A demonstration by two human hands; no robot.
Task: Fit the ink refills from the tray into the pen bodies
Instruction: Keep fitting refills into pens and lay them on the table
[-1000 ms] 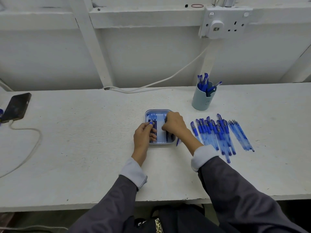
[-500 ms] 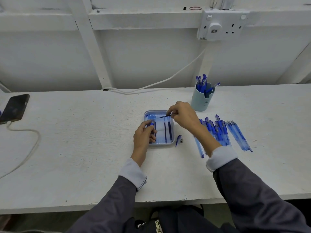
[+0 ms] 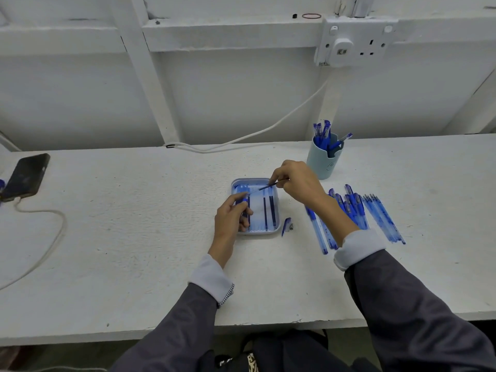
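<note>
Blue translucent plastic pen body [image 3: 241, 201] is mostly buried in the left hand [image 3: 230, 217], fingers curled tight around it over the shallow pale-blue tray [image 3: 277, 226]. Right hand [image 3: 298, 181] pinches a thin dark refill [image 3: 265, 187], its tip blurry near the barrel mouth; can't tell if it's in

I count one tray [image 3: 255, 232] with three refills [image 3: 265, 213] lying in it, a fourth refill [image 3: 264, 187] in my right hand [image 3: 298, 183], one pen body [image 3: 241, 201] in my left hand [image 3: 232, 216], one cup [image 3: 323, 159], one phone [image 3: 25, 174], and one loose cap [image 3: 286, 226]. The pens [image 3: 357, 210] at right overlap too much to count.
</note>
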